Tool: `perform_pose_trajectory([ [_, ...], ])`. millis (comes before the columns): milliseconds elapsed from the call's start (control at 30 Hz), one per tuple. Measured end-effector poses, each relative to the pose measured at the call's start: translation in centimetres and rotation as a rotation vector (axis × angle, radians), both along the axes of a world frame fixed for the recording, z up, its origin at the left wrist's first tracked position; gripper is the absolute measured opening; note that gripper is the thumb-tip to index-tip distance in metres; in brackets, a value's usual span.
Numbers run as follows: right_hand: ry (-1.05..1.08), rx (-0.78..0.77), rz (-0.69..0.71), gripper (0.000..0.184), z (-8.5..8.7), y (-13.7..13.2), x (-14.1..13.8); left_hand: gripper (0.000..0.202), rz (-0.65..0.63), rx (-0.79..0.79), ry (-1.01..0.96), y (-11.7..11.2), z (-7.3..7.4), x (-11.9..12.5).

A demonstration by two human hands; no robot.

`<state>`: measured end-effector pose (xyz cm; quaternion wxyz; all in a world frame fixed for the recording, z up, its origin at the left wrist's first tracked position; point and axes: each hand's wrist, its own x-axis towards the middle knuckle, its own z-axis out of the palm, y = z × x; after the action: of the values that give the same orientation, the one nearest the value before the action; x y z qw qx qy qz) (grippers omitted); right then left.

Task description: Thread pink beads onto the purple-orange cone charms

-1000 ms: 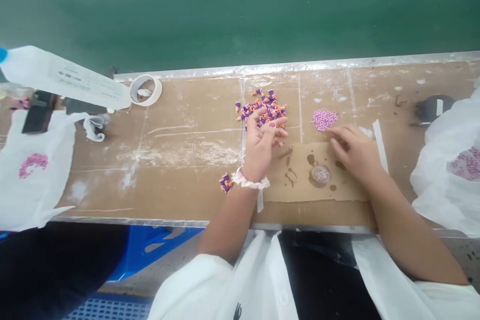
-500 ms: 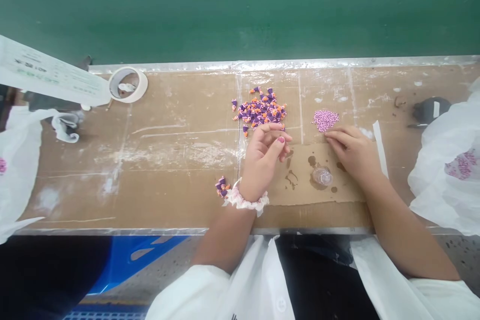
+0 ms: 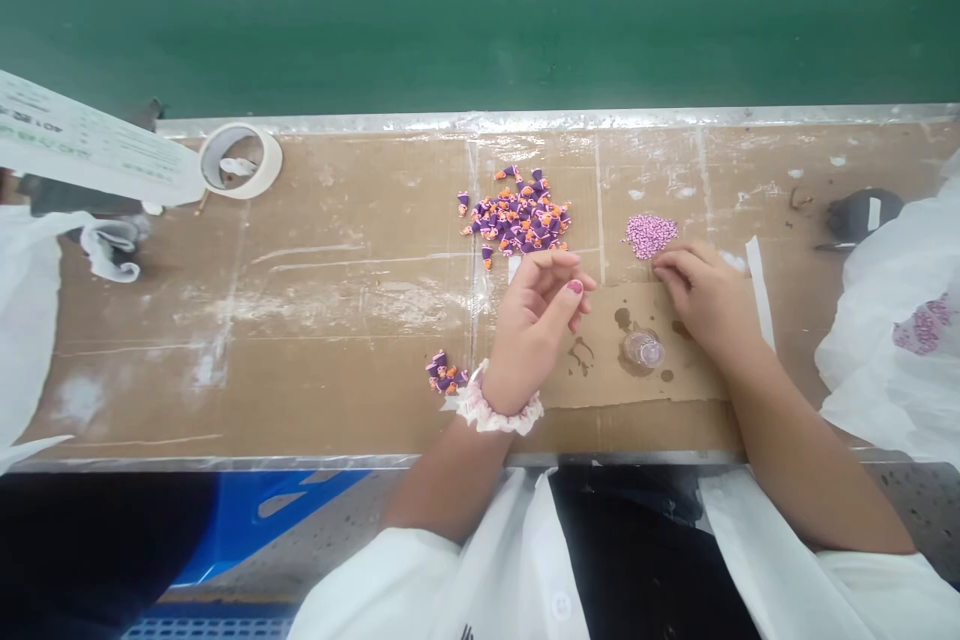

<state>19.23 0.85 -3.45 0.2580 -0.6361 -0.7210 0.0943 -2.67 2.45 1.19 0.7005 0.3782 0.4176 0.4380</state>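
My left hand (image 3: 538, 325) is half curled just in front of a heap of small purple-and-orange figures (image 3: 517, 215). Its thumb lies close to the bent fingers, and whatever they hold is hidden. Beside a small pile of pink beads (image 3: 650, 236), my right hand (image 3: 709, 300) has thumb and forefinger pinched together at the pile's near edge. Anything in that pinch is too small to make out. Between the hands, a small clear glass jar (image 3: 643, 350) stands on a stained cardboard sheet (image 3: 600, 390). Several more purple-and-orange figures (image 3: 444, 375) lie left of my left wrist.
A roll of masking tape (image 3: 262, 170) and a white printed sheet (image 3: 97, 145) are at the far left. White plastic bags lie at both sides; the right bag (image 3: 870, 320) has pink beads in it. A dark round object (image 3: 862, 217) sits at the right.
My left hand has shifted slightly nearer to me and turned a little. My right hand stays pinched beside the bead pile. The view has moved slightly.
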Motion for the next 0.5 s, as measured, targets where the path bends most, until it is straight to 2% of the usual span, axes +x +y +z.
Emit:
perform_pose_trajectory([
  [100, -0.036, -0.052, -0.016, 0.014, 0.1, 0.3, -0.1, 0.018, -0.037, 0.026, 0.003, -0.4, 0.1, 0.5],
  [167, 0.033, -0.041, 0.008, 0.013, 0.6, 0.1, -0.2, 0.017, -0.084, 0.032, 0.003, -0.8, 0.2, 1.0],
  [333, 0.392, 0.116, 0.12, 0.009, 2.9, -2.0, -1.1, 0.022, -0.238, -0.016, -0.031, -2.0, -0.1, 2.3],
  [400, 0.446, 0.156, 0.181, 0.012, 3.6, -3.0, -1.7, 0.027, -0.284, -0.045, -0.083, -2.2, -0.3, 2.6],
  [500, 0.419, 0.179, 0.237, 0.013, 4.0, -3.9, -2.3, 0.028, -0.321, -0.074, -0.14, -2.3, -0.6, 2.7],
])
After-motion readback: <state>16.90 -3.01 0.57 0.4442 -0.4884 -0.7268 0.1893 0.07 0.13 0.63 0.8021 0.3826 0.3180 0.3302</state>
